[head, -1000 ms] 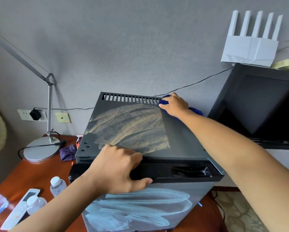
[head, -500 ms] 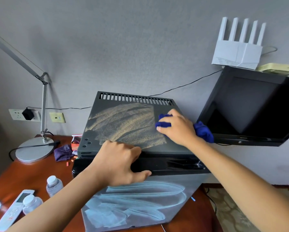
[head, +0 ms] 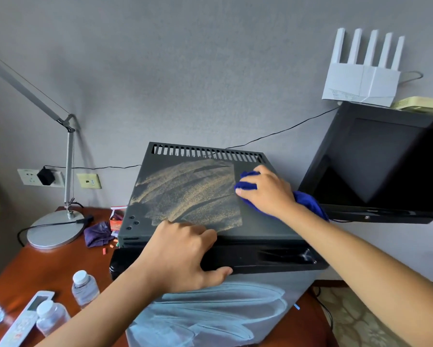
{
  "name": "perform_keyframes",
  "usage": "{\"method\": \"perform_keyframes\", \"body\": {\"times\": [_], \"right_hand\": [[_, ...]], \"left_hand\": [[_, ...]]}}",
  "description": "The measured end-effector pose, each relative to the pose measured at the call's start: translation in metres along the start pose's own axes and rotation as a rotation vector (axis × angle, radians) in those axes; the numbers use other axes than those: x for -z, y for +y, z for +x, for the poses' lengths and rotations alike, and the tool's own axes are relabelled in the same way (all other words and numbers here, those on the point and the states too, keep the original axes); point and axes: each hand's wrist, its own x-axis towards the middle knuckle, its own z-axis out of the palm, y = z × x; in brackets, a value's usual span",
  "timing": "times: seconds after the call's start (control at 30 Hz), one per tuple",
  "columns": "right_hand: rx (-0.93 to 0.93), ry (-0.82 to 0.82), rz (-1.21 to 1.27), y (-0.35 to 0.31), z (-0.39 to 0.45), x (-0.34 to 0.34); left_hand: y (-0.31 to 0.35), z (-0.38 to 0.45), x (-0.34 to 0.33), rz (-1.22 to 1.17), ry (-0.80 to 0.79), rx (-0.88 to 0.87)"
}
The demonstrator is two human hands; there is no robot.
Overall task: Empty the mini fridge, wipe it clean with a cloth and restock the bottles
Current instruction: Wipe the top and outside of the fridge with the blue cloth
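The black mini fridge [head: 268,226] stands on a red-brown wooden table [head: 47,269], its door shut. A tan film of dust [head: 190,194] covers the left and middle of its top; the right strip is wiped dark. My right hand [head: 268,191] presses a blue cloth [head: 308,201] flat on the top near the right edge. My left hand [head: 183,254] grips the front top edge of the fridge, thumb on the door. Two small clear bottles with white caps [head: 85,288] [head: 51,318] stand on the table at the lower left.
A silver desk lamp [head: 56,229] stands at the back left, with a purple rag [head: 97,232] and a small red box [head: 116,221] beside the fridge. A white remote [head: 25,319] lies near the bottles. A black monitor [head: 383,166] hangs at the right, a white router [head: 360,83] above it.
My right hand has drawn the blue cloth from the back vent edge toward the front, then slightly back, along the right side of the top. My left hand has stayed on the front edge.
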Motion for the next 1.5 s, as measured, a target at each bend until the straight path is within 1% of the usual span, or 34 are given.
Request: {"method": "perform_keyframes", "body": {"times": [0.13, 0.2, 0.27, 0.33, 0.43, 0.53, 0.7, 0.83, 0.9, 0.97, 1.1, 1.2, 1.37, 1.5], "right_hand": [[-0.082, 0.004, 0.001, 0.008, 0.096, -0.021], [-0.124, -0.008, -0.023, 0.008, 0.131, -0.029], [-0.161, -0.024, -0.018, 0.009, 0.151, -0.035], [-0.159, -0.019, -0.02, 0.008, 0.152, -0.036], [-0.1, 0.011, -0.024, 0.005, 0.129, -0.031], [-0.026, 0.011, -0.005, 0.0, 0.087, -0.021], [0.089, 0.011, 0.006, -0.01, -0.017, -0.003], [0.176, -0.009, 0.087, -0.014, -0.094, 0.016], [0.202, -0.009, 0.102, -0.014, -0.112, 0.019], [0.187, 0.007, 0.098, -0.015, -0.111, 0.017], [0.133, 0.001, 0.037, -0.017, -0.06, 0.007], [0.062, -0.006, -0.023, -0.013, 0.009, -0.006], [-0.062, 0.029, 0.012, -0.006, 0.119, -0.031], [-0.098, 0.007, -0.014, -0.005, 0.157, -0.041]], "left_hand": [[-0.002, 0.0, -0.002, -0.012, -0.008, -0.002], [-0.002, 0.001, -0.002, -0.005, -0.011, 0.002], [-0.003, 0.0, -0.003, -0.005, -0.017, 0.005], [-0.003, 0.0, -0.002, -0.008, -0.023, 0.011], [-0.002, 0.0, -0.001, -0.002, -0.033, 0.015], [-0.001, 0.001, 0.001, 0.009, -0.025, 0.012], [0.002, -0.001, 0.004, 0.032, -0.008, -0.005], [0.0, -0.003, 0.003, 0.038, 0.008, -0.045], [-0.004, -0.004, 0.006, 0.054, 0.0, -0.06], [-0.009, -0.005, 0.009, 0.079, -0.009, -0.065], [-0.016, -0.007, 0.012, 0.084, -0.002, -0.047], [-0.015, -0.007, 0.011, 0.079, 0.001, -0.035], [-0.015, -0.008, 0.009, 0.071, 0.002, -0.026], [-0.014, -0.008, 0.008, 0.072, -0.007, -0.01]]}}
